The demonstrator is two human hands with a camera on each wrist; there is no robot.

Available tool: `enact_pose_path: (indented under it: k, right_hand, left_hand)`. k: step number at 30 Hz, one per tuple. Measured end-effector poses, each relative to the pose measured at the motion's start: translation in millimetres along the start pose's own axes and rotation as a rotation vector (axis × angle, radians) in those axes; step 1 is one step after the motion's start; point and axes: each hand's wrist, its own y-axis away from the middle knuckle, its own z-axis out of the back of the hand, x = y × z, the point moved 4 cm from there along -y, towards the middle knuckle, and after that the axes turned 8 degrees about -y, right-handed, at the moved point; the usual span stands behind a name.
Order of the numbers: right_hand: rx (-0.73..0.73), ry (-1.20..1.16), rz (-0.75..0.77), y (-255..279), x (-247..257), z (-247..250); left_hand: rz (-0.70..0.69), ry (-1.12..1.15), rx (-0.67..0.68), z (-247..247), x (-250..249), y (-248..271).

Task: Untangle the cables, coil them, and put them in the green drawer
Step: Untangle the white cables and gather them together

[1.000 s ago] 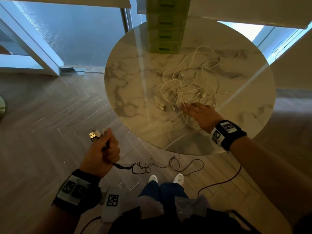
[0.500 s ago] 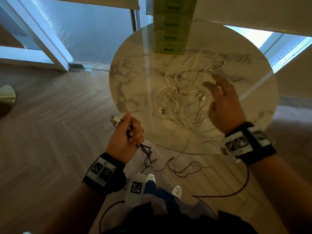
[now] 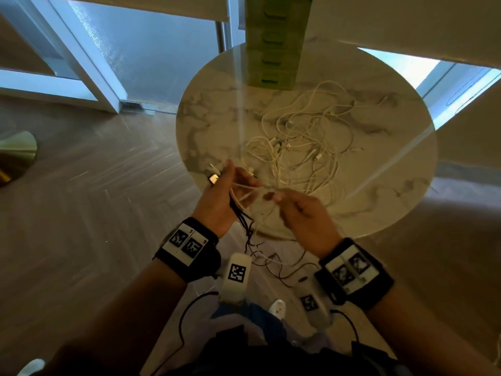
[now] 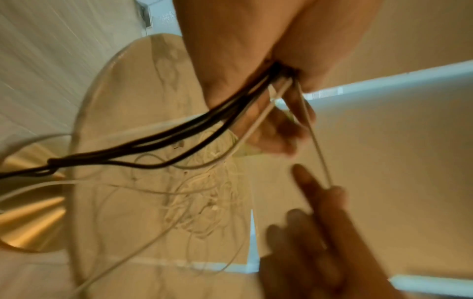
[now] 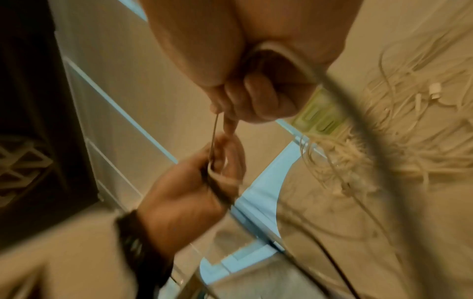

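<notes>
Both hands are now meeting at centre frame: left hand (image 3: 217,202) gripping the cable bundle (image 4: 143,149), right hand (image 3: 301,213) pinching one white cable (image 3: 252,187) free.

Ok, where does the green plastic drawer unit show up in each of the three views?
Head: green plastic drawer unit at top centre, on the far edge of the round marble table.
Left wrist: only a pale green sliver, mostly hidden by the left hand.
Right wrist: centre right, below the right hand.
Shared landmark: the white cable tangle.
</notes>
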Motion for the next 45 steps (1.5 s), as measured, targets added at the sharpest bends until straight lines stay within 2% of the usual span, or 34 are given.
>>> enact_pose_path:
  k: [2, 4, 7, 9, 13, 15, 18, 21, 25, 28, 31, 34, 38, 40, 42, 44, 45]
  right_hand:
    - [-0.107, -0.128, -0.019, -8, 9, 20]
    - [-0.2, -0.211, -0.016, -16, 16, 33]
    - [-0.326, -0.327, -0.004, -23, 20, 54]
    - [-0.278, -0.367, -0.051, -23, 17, 56]
    - [0.072, -0.319, -0.259, -1, -3, 17]
    - [0.206, -0.246, -0.265, 11, -13, -3]
    - [0.165, -0.22, -0.203, 10, -18, -3]
    - [0.087, -0.385, -0.238, 6, -20, 6]
    - [0.107, -0.482, -0.258, 6, -17, 6]
    - [0.026, -0.398, -0.22, 2, -12, 23]
    - [-0.168, -0.336, -0.166, -8, -11, 67]
    - [-0.336, -0.353, -0.086, -16, -4, 114]
    - [-0.482, -0.161, 0.017, -25, 9, 161]
    - [-0.51, -0.028, 0.063, -30, 10, 179]
    - [-0.501, 0.251, 0.118, -33, 12, 184]
    - [-0.428, 0.519, 0.205, -35, 15, 168]
    - [-0.344, 0.615, 0.252, -34, 14, 149]
  left_hand:
    - [0.053, -0.208, 0.062, -7, 10, 6]
    - [0.08, -0.324, 0.082, -15, 18, 10]
    - [0.064, -0.259, 0.103, -18, 18, 11]
    - [0.065, -0.144, 0.106, -18, 17, 11]
    - [0.038, 0.087, 0.104, -23, 11, 10]
    - [-0.006, 0.084, 0.124, -26, 7, 9]
    - [-0.035, 0.138, 0.189, -30, 0, 10]
    - [-0.029, 0.199, 0.244, -34, -3, 11]
    - [-0.071, 0.131, 0.239, -35, -2, 13]
    - [-0.079, 0.136, 0.19, -25, -4, 15]
    - [-0.094, 0.11, 0.12, 2, -13, 19]
    - [-0.102, -0.033, 0.001, 39, -21, 26]
    - [-0.118, -0.246, -0.153, 73, -24, 38]
    - [-0.112, -0.27, -0.201, 80, -24, 42]
    - [-0.104, -0.263, -0.212, 80, -23, 43]
    - [-0.104, -0.236, -0.209, 74, -25, 44]
    - [-0.11, -0.212, -0.204, 70, -27, 43]
